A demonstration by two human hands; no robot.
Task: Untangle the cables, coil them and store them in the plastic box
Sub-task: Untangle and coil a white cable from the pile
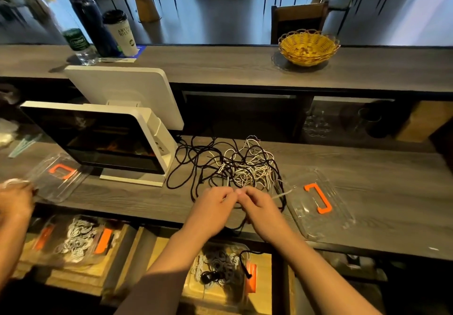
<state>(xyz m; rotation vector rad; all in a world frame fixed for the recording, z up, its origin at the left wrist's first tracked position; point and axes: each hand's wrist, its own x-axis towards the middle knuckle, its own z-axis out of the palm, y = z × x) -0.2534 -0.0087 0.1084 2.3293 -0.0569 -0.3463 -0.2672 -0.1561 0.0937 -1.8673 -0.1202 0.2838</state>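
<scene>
Pinching a thin white strand, your left hand point(212, 204) and right hand point(257, 207) meet fingertip to fingertip | cables point(235, 167) heaped mid-frame, light, limp, snag-prone | grip near a free end | box point(221, 269) bottom centre.

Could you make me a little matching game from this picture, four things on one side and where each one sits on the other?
Things:
1. yellow basket
2. tangled cables
3. clear lid with orange handle
4. paper coffee cup

Places:
A. upper counter, far left
B. lower counter, right of the cables
C. upper counter, right side
D. lower counter, just beyond the hands

Pairs: 1-C, 2-D, 3-B, 4-A
</scene>
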